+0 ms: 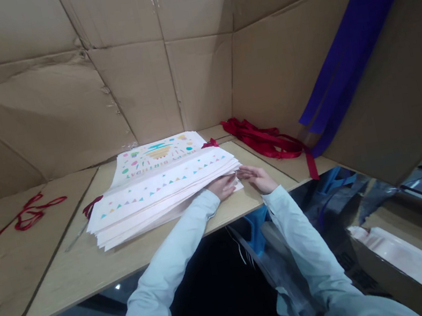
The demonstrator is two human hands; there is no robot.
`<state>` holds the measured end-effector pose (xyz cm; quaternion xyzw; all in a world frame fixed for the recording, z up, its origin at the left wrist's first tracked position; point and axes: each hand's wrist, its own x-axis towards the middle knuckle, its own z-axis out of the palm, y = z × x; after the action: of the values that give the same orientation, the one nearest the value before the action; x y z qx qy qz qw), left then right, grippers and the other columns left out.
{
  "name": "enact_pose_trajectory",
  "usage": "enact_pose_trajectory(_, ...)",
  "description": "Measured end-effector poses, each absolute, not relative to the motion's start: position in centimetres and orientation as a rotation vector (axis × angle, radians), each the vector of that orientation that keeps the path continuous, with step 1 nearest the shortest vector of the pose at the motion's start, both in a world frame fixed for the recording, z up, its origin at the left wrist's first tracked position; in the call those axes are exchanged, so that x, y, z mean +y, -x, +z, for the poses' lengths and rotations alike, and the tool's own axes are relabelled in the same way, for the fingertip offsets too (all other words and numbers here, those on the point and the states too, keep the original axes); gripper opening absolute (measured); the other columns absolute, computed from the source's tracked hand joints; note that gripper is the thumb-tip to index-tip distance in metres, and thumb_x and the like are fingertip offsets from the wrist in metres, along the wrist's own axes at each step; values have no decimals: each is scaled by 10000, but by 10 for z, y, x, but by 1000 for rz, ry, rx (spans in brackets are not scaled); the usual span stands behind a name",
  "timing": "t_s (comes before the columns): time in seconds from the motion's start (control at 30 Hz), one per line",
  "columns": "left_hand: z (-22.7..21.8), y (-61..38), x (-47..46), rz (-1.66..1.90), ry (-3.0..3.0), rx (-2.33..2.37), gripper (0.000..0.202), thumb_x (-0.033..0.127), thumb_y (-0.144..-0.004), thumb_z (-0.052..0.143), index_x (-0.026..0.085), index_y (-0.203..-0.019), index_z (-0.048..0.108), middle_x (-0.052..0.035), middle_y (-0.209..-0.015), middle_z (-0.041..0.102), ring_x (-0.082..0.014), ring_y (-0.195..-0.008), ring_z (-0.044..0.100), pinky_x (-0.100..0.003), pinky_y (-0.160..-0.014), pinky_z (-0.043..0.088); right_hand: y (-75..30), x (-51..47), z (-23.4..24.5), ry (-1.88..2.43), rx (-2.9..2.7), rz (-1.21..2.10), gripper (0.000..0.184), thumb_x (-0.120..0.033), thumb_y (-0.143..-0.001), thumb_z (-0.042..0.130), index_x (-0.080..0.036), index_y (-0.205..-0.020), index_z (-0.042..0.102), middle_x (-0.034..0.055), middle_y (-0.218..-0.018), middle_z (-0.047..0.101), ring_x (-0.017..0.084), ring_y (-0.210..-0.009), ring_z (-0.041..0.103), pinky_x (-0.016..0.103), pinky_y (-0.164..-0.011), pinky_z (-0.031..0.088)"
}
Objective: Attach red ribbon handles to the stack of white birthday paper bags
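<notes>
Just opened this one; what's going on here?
A person works at a stack of white birthday-print sheets lying on a table. The left hand is at the near edge, close to the right end; the right hand is by the corner. Whether either grips a sheet is unclear. Loose red ribbon lies beyond, to the right.

Left hand (223,186) and right hand (259,178) at a corner of printed sheets (162,185) — red ribbon (271,139) nearby, cardboard walls (146,90) behind
</notes>
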<state>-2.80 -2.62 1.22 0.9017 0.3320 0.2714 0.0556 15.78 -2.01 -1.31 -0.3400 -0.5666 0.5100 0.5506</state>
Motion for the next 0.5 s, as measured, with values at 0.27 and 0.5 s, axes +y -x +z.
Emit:
enact_pose_trajectory(0.27, 17, 28, -32, 946, -2772, 1093, 372, 212, -845, 400, 124, -1172, 554, -92, -1268, 509, -209, -1226, 417, -374, -1099, 270, -155, -23, -10, 1277, -1515, 655, 488, -37, -558, 385, -133, -981, 610, 76, -908, 681, 215, -927, 617, 426, -919, 420)
enact_pose_trajectory(0.5, 17, 30, -28, 903, -2710, 1137, 385, 172, -820, 406, 136, -1178, 543, -91, -1259, 517, -223, -1205, 440, -399, -1070, 309, -157, -24, -10, 1216, -1661, 764, 437, -53, -589, 381, -121, -937, 636, 51, -830, 699, 191, -938, 625, 374, -945, 418)
